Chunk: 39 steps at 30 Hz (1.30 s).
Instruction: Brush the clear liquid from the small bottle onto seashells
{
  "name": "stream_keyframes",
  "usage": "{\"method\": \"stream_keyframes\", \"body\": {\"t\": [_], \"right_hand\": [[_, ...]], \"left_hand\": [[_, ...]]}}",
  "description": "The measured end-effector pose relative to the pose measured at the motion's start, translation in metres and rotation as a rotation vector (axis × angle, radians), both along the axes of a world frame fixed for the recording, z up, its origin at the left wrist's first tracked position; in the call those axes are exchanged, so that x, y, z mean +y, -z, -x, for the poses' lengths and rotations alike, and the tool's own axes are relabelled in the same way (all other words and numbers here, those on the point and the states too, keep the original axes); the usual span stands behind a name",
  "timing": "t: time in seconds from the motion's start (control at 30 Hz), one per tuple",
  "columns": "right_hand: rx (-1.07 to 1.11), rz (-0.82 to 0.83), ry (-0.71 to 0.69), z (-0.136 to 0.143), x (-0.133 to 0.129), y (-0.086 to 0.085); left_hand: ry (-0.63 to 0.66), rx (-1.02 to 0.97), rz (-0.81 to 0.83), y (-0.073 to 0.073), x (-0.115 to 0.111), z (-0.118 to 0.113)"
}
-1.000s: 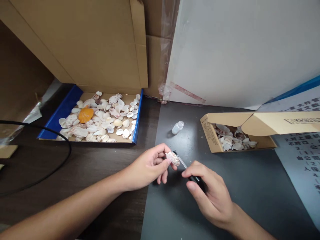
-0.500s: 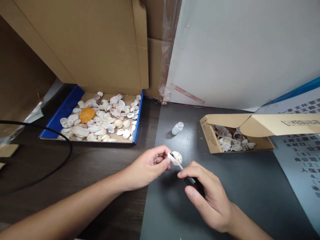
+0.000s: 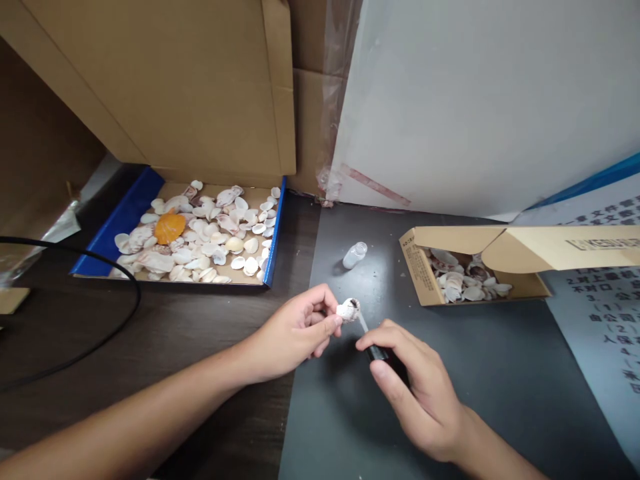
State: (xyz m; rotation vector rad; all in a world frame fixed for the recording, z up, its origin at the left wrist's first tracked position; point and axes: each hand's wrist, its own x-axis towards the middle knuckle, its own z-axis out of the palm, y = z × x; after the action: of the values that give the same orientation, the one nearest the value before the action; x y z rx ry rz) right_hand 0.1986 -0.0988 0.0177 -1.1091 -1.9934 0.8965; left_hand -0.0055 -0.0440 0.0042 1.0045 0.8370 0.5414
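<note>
Between thumb and fingers, my left hand point(image 3: 303, 328) pinches a small white seashell point(image 3: 345, 311) by its left edge, above the dark grey mat. My right hand point(image 3: 417, 390) is closed on the black cap of a small brush point(image 3: 376, 352). A pale stem runs up from the cap, and its dark bristle tip lies against the shell. Behind the hands a small clear glass bottle point(image 3: 356, 255) stands on the mat without a cap, whitish inside.
At the left an opened blue-edged cardboard box point(image 3: 273, 260) holds many shells, one of them orange point(image 3: 170, 228). A smaller carton point(image 3: 417, 273) with shells stands at the right. A black cable point(image 3: 120, 327) curves over the dark wooden table point(image 3: 200, 320). A white panel point(image 3: 475, 107) rises behind.
My left hand has turned the seashell, so its ribbed fan side no longer faces me. The brush tip has shifted slightly up and right along the shell.
</note>
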Motion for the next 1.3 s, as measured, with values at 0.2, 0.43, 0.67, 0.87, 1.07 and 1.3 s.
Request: {"method": "stream_keyframes", "body": {"t": [0.2,0.43,0.67,0.87,1.07,1.3], "right_hand": [[0.046,0.063,-0.123,0.000,0.001,0.000],[0.195,0.166,0.062,-0.001,-0.005,0.003],[0.900,0.914,-0.066,0.004,0.002,-0.001],[0.960,0.849,0.183,0.005,0.009,-0.007],[0.969,0.963,0.004,0.005,0.006,-0.007],[0.935,0.867,0.130,0.004,0.009,-0.007]], "left_hand": [[-0.013,-0.017,-0.028,0.002,-0.001,0.000],[-0.007,-0.001,-0.048,0.002,-0.001,0.001],[0.004,0.021,-0.025,0.000,0.000,0.000],[-0.003,0.016,-0.039,0.001,0.000,0.001],[-0.009,0.002,-0.044,0.001,0.000,0.001],[-0.021,0.002,-0.053,-0.001,-0.001,0.000]]}}
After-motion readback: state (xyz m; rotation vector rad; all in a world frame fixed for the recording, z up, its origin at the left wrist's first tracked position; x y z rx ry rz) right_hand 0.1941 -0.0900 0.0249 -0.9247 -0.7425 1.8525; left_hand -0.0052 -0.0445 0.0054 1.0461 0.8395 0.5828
